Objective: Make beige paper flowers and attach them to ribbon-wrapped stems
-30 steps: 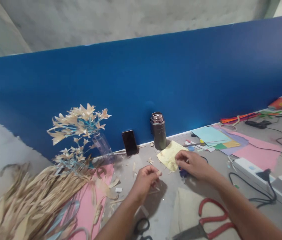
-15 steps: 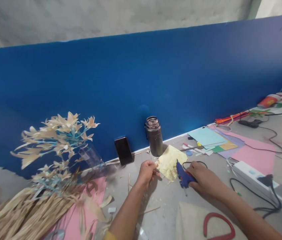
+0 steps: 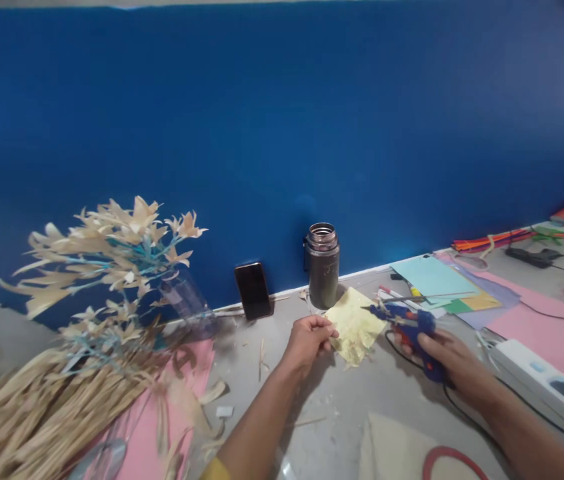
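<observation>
My right hand (image 3: 442, 360) is wrapped round the handle of a blue hot glue gun (image 3: 415, 327). The gun's dark nozzle points left, over the right part of a crumpled pale yellow sheet of paper (image 3: 355, 323). At the sheet's left edge my left hand (image 3: 312, 340) is closed in a pinch, fingertips together. Whatever is between those fingertips is too small to make out. Just behind the paper stands an open dark metal flask (image 3: 323, 270). A black phone (image 3: 253, 291) leans against the blue wall, left of the flask.
Cream paper flowers (image 3: 137, 233) and dried husk strips (image 3: 37, 407) fill the left side. Coloured paper sheets (image 3: 435, 279) lie at the right, with a white power strip (image 3: 537, 363) nearer me. A red handle (image 3: 449, 453) shows at the front edge. Cords cross the right side.
My right hand has lifted the glue gun off the table surface and turned it, so its nozzle now points left over the paper. The left hand stays pinched by the sheet. The view has tilted down.
</observation>
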Motion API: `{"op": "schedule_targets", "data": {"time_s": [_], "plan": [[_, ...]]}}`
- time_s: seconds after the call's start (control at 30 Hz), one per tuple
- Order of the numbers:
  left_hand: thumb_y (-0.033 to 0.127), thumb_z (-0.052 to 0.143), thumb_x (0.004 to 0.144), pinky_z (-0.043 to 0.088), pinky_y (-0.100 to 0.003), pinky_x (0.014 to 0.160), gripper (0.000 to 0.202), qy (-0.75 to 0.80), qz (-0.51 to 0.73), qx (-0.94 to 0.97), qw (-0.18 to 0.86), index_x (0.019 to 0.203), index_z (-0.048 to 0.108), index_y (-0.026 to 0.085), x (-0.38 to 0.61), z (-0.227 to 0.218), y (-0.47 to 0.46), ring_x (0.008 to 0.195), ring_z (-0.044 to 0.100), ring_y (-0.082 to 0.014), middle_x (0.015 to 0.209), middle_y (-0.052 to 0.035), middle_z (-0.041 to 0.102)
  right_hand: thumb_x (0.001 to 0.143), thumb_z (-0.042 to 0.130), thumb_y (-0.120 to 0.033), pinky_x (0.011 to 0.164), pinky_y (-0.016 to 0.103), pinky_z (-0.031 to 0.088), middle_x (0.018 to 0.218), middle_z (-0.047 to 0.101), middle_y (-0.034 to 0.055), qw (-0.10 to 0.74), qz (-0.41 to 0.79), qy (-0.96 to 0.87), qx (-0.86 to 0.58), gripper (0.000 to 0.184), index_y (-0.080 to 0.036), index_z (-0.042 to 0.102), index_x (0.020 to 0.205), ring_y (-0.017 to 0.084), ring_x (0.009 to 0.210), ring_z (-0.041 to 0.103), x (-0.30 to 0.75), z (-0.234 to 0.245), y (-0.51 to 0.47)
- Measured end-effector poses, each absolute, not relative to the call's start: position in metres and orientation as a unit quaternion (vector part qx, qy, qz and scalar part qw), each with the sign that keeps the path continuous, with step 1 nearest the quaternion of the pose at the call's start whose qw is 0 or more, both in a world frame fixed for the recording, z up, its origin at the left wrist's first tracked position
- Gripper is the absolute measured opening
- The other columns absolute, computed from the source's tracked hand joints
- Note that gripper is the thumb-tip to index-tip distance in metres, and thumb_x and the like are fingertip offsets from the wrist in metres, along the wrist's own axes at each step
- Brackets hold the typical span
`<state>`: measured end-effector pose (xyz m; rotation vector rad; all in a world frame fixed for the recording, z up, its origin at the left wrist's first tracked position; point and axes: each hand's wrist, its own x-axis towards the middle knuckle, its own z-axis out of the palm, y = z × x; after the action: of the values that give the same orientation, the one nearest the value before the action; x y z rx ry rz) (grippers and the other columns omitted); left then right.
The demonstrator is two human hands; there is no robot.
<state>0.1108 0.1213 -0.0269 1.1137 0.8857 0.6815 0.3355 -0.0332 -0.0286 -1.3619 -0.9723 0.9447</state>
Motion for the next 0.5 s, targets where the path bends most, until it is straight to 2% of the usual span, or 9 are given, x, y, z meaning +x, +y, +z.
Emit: {"op": "schedule_targets", "data": {"time_s": [0.13,0.2,0.3,0.5], "plan": [[0.015,0.073,0.059,0.024,-0.020,0.040,0.019,0.388,0.303,0.482,0.725,0.075,0.061,0.013,0.113,-0.026,0.118,0.040,0.046,-0.0060,0.065,-0.0077,0.069,0.084,0.059,-0.066,0.065,0.030,0.053,0.083,0.072,0.0093,0.507,0.372,-0.469,-0.620,0.056,-0.015,0.078,0.092,0.023,0.074,0.063,0.316,-0.032,-0.031],[0.017,0.073,0.060,0.024,-0.020,0.040,0.019,0.386,0.304,0.480,0.726,0.072,0.060,0.013,0.114,-0.026,0.117,0.039,0.046,-0.0058,0.065,-0.0074,0.069,0.085,0.053,-0.069,0.069,0.032,0.054,0.083,0.072,0.0100,0.485,0.359,-0.486,-0.633,0.060,-0.014,0.078,0.088,0.024,0.076,0.063,0.314,-0.034,-0.031],[0.020,0.074,0.061,0.024,-0.020,0.039,0.019,0.384,0.299,0.479,0.731,0.069,0.059,0.014,0.115,-0.026,0.115,0.040,0.046,-0.0054,0.067,-0.0074,0.069,0.089,0.044,-0.071,0.074,0.035,0.056,0.086,0.073,0.0112,0.465,0.351,-0.509,-0.633,0.066,-0.014,0.076,0.093,0.025,0.079,0.065,0.312,-0.036,-0.031],[0.021,0.073,0.062,0.023,-0.019,0.038,0.017,0.373,0.286,0.480,0.741,0.068,0.059,0.014,0.117,-0.028,0.112,0.039,0.046,-0.0053,0.066,-0.0059,0.069,0.093,0.039,-0.060,0.083,0.037,0.056,0.087,0.074,0.0095,0.419,0.297,-0.566,-0.645,0.055,-0.018,0.074,0.083,0.026,0.084,0.067,0.305,-0.030,-0.031]]}}
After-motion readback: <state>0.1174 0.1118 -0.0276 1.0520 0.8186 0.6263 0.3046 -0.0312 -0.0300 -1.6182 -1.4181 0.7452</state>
